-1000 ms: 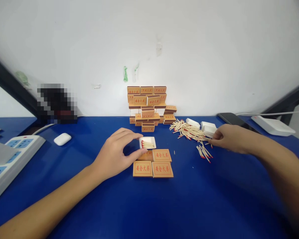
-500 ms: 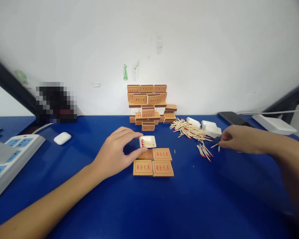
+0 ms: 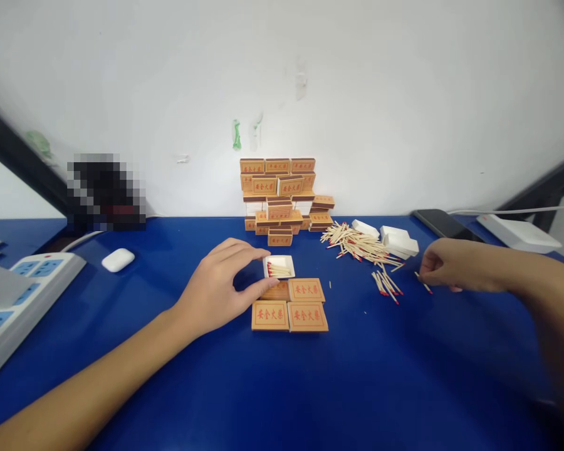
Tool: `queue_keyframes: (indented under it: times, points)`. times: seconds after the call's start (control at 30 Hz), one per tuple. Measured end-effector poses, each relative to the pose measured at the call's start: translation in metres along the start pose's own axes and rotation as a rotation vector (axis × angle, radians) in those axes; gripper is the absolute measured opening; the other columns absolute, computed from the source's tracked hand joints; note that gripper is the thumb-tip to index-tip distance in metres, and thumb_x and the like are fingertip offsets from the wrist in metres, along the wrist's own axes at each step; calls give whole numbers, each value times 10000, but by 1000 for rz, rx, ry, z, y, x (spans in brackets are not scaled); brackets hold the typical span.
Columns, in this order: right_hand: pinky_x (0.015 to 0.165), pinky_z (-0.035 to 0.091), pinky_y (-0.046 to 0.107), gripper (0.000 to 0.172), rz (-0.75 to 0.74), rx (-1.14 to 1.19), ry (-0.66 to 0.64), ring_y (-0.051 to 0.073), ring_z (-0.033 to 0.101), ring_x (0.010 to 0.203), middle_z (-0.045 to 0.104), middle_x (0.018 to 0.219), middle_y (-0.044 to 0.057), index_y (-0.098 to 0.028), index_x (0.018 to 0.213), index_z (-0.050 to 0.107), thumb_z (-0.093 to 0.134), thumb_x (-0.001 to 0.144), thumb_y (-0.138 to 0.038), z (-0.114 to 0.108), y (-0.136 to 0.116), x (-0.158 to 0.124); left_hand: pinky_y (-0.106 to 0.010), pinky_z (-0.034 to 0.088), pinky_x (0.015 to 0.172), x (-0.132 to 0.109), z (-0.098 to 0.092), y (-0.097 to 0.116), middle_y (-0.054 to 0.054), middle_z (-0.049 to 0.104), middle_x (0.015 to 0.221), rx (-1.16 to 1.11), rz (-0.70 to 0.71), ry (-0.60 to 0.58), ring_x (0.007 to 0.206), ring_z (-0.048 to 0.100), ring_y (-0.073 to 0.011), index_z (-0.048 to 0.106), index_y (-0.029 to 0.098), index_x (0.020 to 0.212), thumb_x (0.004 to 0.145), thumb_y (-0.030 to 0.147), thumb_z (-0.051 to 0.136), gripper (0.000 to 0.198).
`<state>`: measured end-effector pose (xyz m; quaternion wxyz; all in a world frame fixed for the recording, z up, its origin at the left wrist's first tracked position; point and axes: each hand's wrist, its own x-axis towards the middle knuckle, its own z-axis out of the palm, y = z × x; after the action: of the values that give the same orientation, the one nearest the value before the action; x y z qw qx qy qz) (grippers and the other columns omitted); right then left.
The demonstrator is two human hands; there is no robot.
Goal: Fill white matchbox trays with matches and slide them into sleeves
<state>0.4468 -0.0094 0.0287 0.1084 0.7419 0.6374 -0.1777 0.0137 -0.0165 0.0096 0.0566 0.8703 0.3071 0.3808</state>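
My left hand point(image 3: 230, 279) grips a small white matchbox tray point(image 3: 286, 260) between thumb and fingers. Several red-tipped matches point(image 3: 280, 271) lie in that tray, their heads to the left. Just below it are flat orange matchboxes point(image 3: 269, 316) in two rows, one partly covered by my thumb. On the right, my right hand point(image 3: 444, 266) is closed in a pinch at a match point(image 3: 425, 285), close to the blue table; its red head points down and right. A small bunch of matches point(image 3: 385, 284) lies to the left of that hand, below a larger heap of matches point(image 3: 357, 243).
Stacked matchboxes point(image 3: 278, 200) stand against the wall. White empty trays point(image 3: 399, 241) sit beside the heap. A phone point(image 3: 444, 223) and a white device point(image 3: 519, 233) lie at the back right. To the left are a white earphone case point(image 3: 118, 260) and a power strip point(image 3: 28, 294).
My right hand has shifted slightly right and down, and the matches at its fingertips have changed angle. My left hand stays in place on the tray.
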Motion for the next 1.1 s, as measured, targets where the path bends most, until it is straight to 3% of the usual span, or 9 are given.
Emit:
queue_keyframes:
  times: [0.1,0.27,0.37,0.47,0.63,0.77,0.93,1.1]
  points:
    - [588,395,352,120,46,-20,-155,196,578,612,680,643,65,-206,601,659,615,711,-222,-2,0,-1,-434,597,936,0,0,0,-91,781,1102,2,4,-7,1027,705,-244,723,177,1191,937,302,800,294]
    - [614,389,352,82,-113,15,-57,192,558,652,666,708,36,-218,758,672,633,695,-254,-4,-6,0,-439,599,934,-1,-1,0,-96,778,1094,9,3,0,1032,701,-247,722,167,1194,935,298,802,301]
    - [618,371,343,53,-257,18,-2,168,507,635,607,694,15,-221,748,626,620,702,-247,-3,-15,1,-442,601,932,-1,-1,0,-96,780,1094,12,3,4,1028,704,-249,721,171,1198,936,311,802,307]
    - [608,345,330,46,-311,-17,36,153,473,623,558,681,-2,-223,730,596,609,690,-203,-3,-22,1,-442,602,926,-1,0,-1,-93,782,1095,13,6,3,1020,705,-248,720,177,1196,940,315,797,301]
    - [599,335,331,77,-251,-78,59,150,480,595,551,678,-7,-225,762,625,617,702,-177,-1,-16,2,-450,598,932,-1,-1,0,-102,780,1088,13,5,-9,1024,700,-250,724,157,1192,943,309,792,299]
    - [598,333,327,129,-297,-63,86,157,493,606,552,695,-10,-235,866,674,614,753,-215,1,-10,6,-448,600,937,-1,-2,1,-97,782,1102,19,2,-4,1037,703,-250,721,171,1204,950,325,785,303]
    - [612,348,339,117,-271,-84,21,174,518,611,586,684,13,-228,802,716,613,796,-283,-4,-10,9,-455,606,930,-1,0,0,-90,783,1102,13,0,-5,1031,707,-252,716,192,1204,948,321,788,296]
    - [644,415,356,104,-124,-19,-64,214,603,684,699,772,61,-214,800,717,637,766,-271,-9,-16,-1,-450,604,933,0,0,0,-88,783,1117,10,0,-19,1037,708,-249,717,192,1187,939,304,797,284]
